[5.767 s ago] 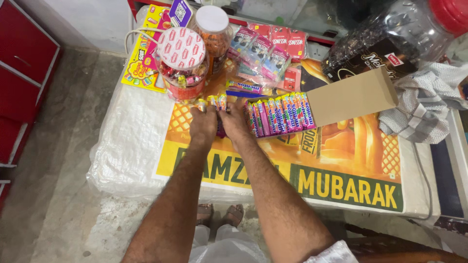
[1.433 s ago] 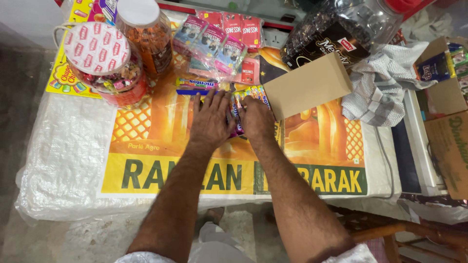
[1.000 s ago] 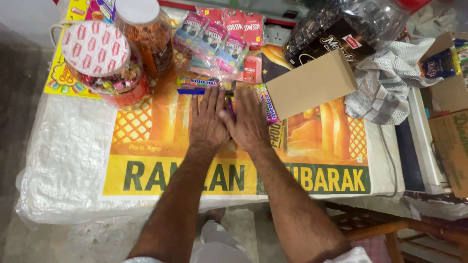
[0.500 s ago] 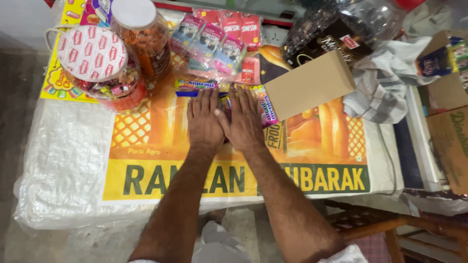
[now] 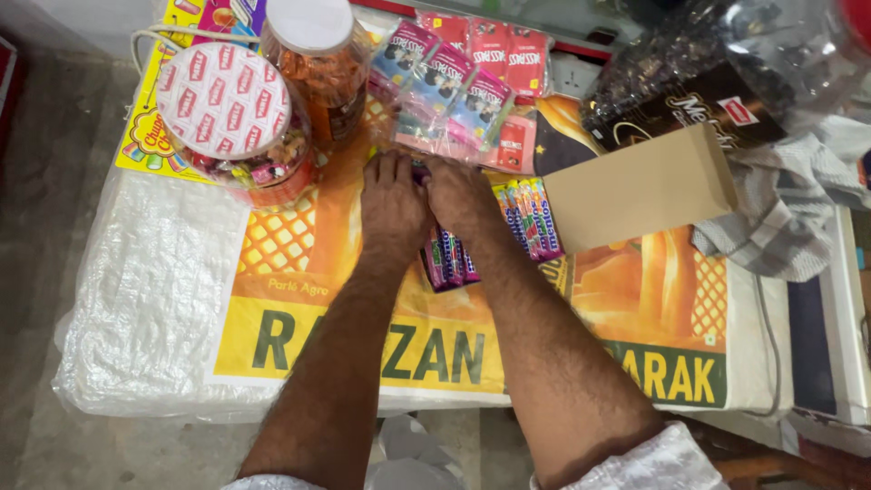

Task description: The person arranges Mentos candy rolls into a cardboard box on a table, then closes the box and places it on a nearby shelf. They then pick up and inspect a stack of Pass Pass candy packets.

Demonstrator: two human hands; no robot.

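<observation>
Glossy printed table cover (image 5: 299, 299); left hand (image 5: 392, 201), right hand (image 5: 463, 198) pressed flat, unclenched, on slim foil candy sticks (image 5: 446, 263).

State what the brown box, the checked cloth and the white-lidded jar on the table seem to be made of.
Brown box: matte cardboard, plain and sharp-edged.
Checked cloth: soft woven fabric, crumpled in folds.
White-lidded jar: probably clear glossy plastic, as its orange contents show through; glass cannot be ruled out.

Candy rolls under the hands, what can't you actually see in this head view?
- Head view: left hand and right hand cover most of the candy rolls, so their count is hidden.
- Whether either hand grips a roll: fingers hidden.
- Clear plastic jar: cut off by the top right edge.
</observation>
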